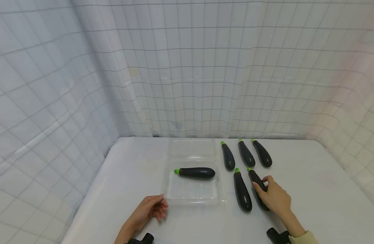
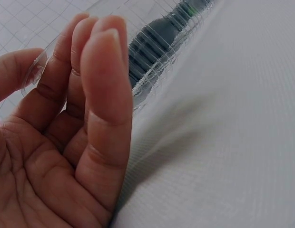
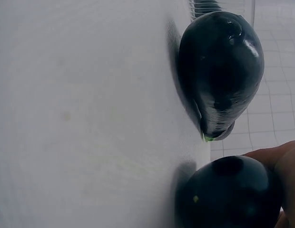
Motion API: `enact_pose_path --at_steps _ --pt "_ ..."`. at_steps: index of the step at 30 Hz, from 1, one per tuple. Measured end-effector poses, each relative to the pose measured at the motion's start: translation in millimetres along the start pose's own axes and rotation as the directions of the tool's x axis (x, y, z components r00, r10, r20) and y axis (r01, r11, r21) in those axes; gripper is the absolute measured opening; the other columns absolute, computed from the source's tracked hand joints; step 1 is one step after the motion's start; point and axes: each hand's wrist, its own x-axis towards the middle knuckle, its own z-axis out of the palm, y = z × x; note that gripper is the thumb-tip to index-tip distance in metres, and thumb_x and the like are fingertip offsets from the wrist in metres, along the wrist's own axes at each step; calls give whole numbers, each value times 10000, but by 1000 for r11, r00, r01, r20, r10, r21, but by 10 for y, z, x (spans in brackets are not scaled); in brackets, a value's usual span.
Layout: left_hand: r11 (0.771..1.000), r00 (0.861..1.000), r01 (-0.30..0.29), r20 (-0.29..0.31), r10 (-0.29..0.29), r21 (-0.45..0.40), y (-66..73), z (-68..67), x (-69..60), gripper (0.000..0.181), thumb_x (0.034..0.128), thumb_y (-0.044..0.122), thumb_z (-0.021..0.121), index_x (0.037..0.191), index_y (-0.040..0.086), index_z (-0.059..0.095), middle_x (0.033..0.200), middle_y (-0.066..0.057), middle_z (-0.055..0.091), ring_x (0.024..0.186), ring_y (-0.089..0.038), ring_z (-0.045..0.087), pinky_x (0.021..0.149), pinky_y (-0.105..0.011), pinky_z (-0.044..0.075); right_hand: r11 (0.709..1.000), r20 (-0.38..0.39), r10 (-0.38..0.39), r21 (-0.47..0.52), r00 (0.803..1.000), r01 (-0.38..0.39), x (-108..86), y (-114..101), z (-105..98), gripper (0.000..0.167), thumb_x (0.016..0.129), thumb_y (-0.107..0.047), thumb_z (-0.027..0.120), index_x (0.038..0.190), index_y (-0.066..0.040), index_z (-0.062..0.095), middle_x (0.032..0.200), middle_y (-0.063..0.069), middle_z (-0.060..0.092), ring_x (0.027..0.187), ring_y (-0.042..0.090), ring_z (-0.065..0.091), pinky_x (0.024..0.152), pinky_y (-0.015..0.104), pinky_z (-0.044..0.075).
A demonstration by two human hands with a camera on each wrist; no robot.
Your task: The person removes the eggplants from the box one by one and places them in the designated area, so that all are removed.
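Observation:
A dark eggplant with a green stem end lies on the white table at the right, and my right hand (image 1: 276,196) grips this eggplant (image 1: 262,202) from above. Its rounded end shows in the right wrist view, with part of the hand beside it. Just left of it lies another eggplant (image 1: 242,193). My left hand (image 1: 147,211), fingers loosely bent, is at the near left corner of a clear plastic box (image 1: 193,199). In the left wrist view the box corner shows between thumb and forefinger; firm contact is unclear. One eggplant (image 1: 196,173) lies crosswise inside the box.
Behind the gripped eggplant lie three more: a left eggplant (image 1: 228,156), a middle eggplant (image 1: 246,154) and a right eggplant (image 1: 262,154). The box's open lid (image 1: 191,142) lies toward the back of the white table (image 1: 138,162). Checked white curtains (image 1: 187,74) surround the table.

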Motion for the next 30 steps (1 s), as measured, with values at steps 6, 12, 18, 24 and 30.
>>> enact_pose_path --at_steps 6,12,18,24,30 --pt "1000 1000 -16 15 16 10 24 -41 -37 410 1036 294 398 886 24 669 765 -9 648 633 -103 634 545 -247 530 1000 1 5 6 1000 -5 10 -51 46 594 890 -554 558 1121 -9 516 723 64 567 544 193 504 431 331 378" --pt "1000 1000 -15 21 15 10 36 -46 -20 407 1038 291 393 884 38 671 770 -9 650 637 -101 635 552 -249 532 1000 3 16 6 1000 -16 25 -61 44 626 902 -555 535 1139 24 506 728 93 569 553 212 509 438 343 387" --pt "1000 1000 -12 18 12 7 45 -41 -3 404 1037 299 396 877 51 672 769 -14 651 638 -102 635 553 -249 532 1000 -19 -3 8 1000 4 50 -81 24 675 931 -569 464 1132 74 512 936 256 617 673 311 599 507 425 465" --pt "1000 999 -16 33 16 -1 36 -36 -2 412 1043 286 379 890 33 666 772 -14 649 644 -100 636 556 -243 532 1000 0 -1 -12 1000 1 31 -75 17 699 934 -573 451 1158 88 498 961 290 602 686 342 597 516 437 459" --pt "1000 998 -22 52 23 -7 17 -32 4 407 1048 267 366 885 51 670 772 -6 650 648 -97 638 559 -243 533 999 -9 7 -50 1000 -8 -7 -68 14 727 931 -568 459 1158 121 504 1036 317 575 810 438 593 605 510 478"
